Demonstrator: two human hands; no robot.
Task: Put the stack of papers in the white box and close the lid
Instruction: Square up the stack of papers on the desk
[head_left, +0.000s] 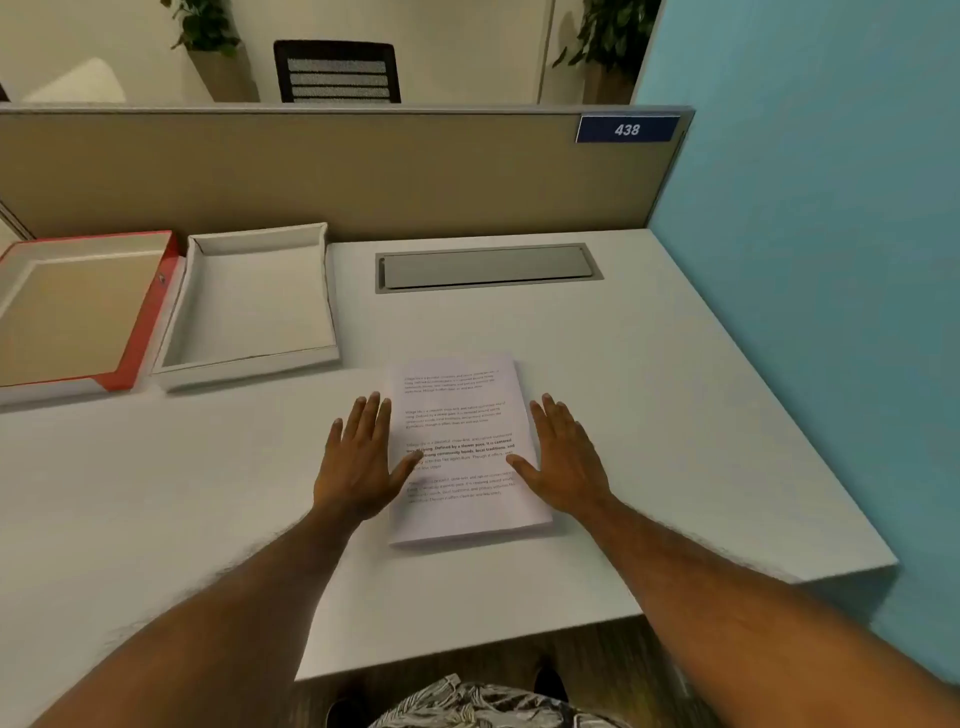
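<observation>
A broad pale grey desk (649, 415) fills the view, backed by a tan fabric partition (311, 171). Ahead and to the left of both hands sits the open white cardboard box (249, 304), its red-edged lid (78, 312) lying inside-up just beside it on the far left. The thin white stack of printed papers (460, 447) lies flat on the desk between the two hands. The left hand (358, 457) rests palm-down against the stack's left edge, fingers spread flat, thumb overlapping the page. The right hand (563, 457) mirrors it on the right edge, spread flat and gripping nothing.
</observation>
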